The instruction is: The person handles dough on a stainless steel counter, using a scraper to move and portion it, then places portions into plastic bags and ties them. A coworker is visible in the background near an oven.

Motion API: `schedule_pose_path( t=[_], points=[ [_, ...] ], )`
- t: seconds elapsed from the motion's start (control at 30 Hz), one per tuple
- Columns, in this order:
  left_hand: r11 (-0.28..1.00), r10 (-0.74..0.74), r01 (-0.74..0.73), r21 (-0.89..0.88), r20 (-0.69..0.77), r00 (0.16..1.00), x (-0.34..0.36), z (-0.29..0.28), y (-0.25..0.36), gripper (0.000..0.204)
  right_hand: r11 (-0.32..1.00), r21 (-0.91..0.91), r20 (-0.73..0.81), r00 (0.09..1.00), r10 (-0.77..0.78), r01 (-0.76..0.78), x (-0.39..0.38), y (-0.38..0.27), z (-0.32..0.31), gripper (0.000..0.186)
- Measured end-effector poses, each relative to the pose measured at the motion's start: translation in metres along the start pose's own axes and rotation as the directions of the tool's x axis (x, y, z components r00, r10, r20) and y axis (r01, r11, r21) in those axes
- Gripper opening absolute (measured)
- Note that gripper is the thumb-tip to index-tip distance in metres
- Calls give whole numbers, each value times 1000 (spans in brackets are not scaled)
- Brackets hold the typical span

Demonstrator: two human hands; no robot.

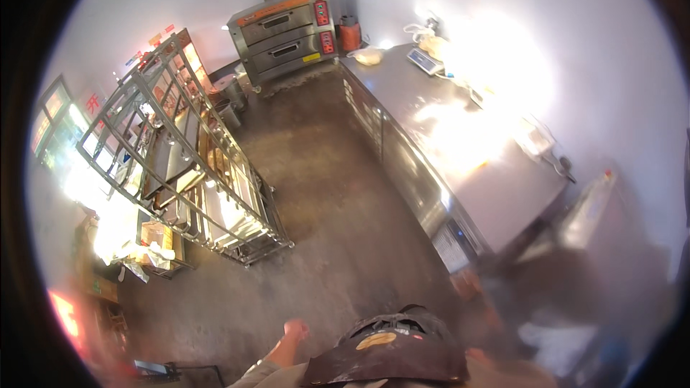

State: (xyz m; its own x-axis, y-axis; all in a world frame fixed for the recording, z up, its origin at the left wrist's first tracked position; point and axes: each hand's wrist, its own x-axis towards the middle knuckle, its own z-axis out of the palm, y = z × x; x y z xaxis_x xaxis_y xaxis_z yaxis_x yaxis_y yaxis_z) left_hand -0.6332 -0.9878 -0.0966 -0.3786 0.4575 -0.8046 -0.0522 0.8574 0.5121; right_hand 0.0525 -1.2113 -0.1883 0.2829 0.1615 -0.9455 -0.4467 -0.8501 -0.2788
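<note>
My left hand (296, 330) hangs at the lower middle over the brown floor, its fingers curled; whatever they may hold is too small to make out. It is left of the dark brown apron (338, 366) on my body. My right hand (477, 358) is only partly seen at the lower edge, right of the apron, blurred, with its fingers hidden. Neither is seen touching the furniture.
Wheeled metal racks with trays (176, 162) stand left; a two-deck oven (282, 36) stands at the back beside an orange bin (349, 36). A long steel counter (503, 208) runs along the right, carrying a scale (424, 61) and bags (368, 55).
</note>
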Motion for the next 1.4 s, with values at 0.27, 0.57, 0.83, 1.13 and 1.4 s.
schedule_pose_path(
  t=[0.27, 0.57, 0.83, 1.13, 1.4],
  points=[
    [970, 223, -220, 105, -22, 975, 155, 45, 241, 28, 586, -597, -339, 490, -803, 548, -40, -271, 211, 20],
    [966, 34, -71, 248, 152, 988, 158, 135, 313, 33, 734, -126, -521, 585, -621, 667, 38, -749, 332, 45],
    [945, 8, -72, 319, 197, 980, 236, 222, 484, 29, 859, -254, -586, 636, -502, 445, 86, -894, 362, 37],
    [727, 195, -401, 557, 391, 899, 395, 323, 754, 26, 653, -737, -605, 260, -753, 174, 92, -904, 366, 29],
    [588, 254, -653, 478, 657, 710, 460, 463, 1033, 17, 362, -932, -361, -88, -928, 14, 56, -883, 340, 22]
  ],
)
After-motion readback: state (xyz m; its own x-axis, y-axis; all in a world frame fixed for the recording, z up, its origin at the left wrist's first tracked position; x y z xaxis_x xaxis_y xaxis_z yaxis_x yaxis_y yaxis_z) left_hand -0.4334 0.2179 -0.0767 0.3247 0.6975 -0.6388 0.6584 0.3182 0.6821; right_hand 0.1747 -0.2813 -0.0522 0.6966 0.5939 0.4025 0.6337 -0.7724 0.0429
